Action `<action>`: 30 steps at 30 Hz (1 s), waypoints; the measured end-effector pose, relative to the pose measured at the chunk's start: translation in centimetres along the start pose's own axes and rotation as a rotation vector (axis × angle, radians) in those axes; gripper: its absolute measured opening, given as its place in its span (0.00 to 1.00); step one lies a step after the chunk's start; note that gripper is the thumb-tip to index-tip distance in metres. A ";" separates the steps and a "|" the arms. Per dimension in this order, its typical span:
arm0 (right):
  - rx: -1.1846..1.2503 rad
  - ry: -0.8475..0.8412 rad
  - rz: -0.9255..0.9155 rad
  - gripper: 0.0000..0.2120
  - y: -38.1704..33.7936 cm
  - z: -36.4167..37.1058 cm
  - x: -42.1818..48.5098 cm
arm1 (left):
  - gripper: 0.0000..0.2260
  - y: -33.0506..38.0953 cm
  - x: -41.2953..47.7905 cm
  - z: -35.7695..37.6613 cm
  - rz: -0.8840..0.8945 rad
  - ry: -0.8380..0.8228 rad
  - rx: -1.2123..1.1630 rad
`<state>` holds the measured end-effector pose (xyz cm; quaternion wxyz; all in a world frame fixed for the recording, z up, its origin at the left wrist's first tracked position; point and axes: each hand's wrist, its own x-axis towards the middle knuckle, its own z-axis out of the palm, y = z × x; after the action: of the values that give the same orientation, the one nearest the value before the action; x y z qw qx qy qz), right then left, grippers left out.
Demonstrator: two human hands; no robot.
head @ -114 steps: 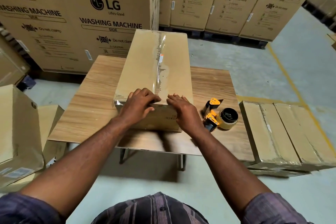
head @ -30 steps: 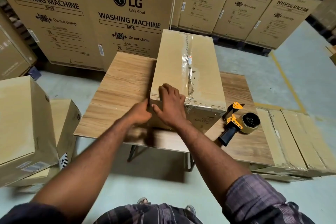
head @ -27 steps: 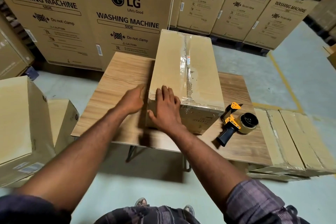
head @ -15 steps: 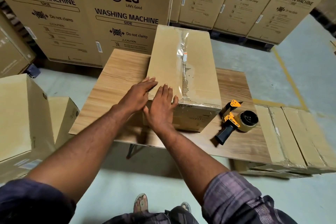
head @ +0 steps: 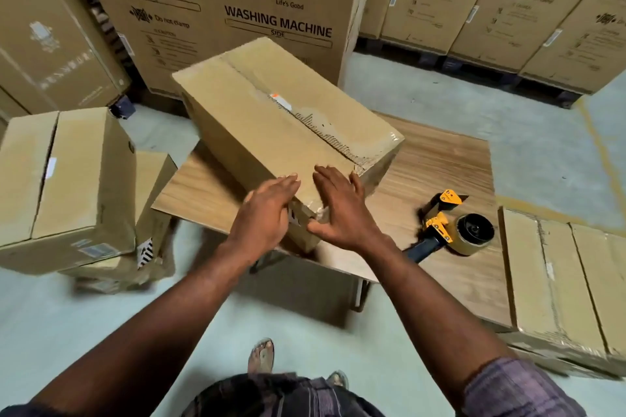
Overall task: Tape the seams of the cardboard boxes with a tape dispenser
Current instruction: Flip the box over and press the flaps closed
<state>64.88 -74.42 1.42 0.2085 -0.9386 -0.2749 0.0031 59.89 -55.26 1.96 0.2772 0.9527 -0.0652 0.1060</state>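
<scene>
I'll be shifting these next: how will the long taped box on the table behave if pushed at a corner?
Probably pivots rather than slides straight: the taped box is long and lies skewed on the table. Seemingly light: left hand and right hand work its corner with open fingers. That corner nears the table edge, so it might tip.

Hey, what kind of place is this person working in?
Most likely a warehouse or appliance stockroom. Tall LG washing machine cartons stand in rows on a bare concrete floor, and a tape dispenser lies on a wooden table beside a taped cardboard box.
</scene>
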 end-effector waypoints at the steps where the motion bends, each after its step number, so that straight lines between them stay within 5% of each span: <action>1: 0.002 -0.007 -0.011 0.45 0.8 -0.5 -0.8 | 0.28 0.7 -0.7 0.3 0.015 -0.009 0.020; 5: -0.013 -0.008 0.043 0.43 4.3 -2.4 -3.6 | 0.27 3.3 -1.7 2.3 0.136 -0.038 0.064; 9: -0.081 0.053 0.197 0.41 6.6 -4.0 -4.2 | 0.25 3.5 -0.4 3.7 0.057 -0.036 0.093; 18: -0.183 0.071 0.369 0.40 2.2 -1.4 -4.2 | 0.25 2.3 1.3 3.9 0.088 0.000 0.087; 26: -0.282 -0.039 0.444 0.41 10.4 -5.0 0.5 | 0.30 -6.1 3.0 -2.9 -0.023 -0.057 0.196; 30: -0.279 -0.083 0.606 0.41 7.2 -5.2 4.1 | 0.30 -10.5 3.1 -5.7 -0.026 -0.025 0.208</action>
<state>72.70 -79.79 3.78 0.0561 -0.9962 0.0105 0.0654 63.92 -43.56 1.94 0.1773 0.9784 -0.0449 0.0964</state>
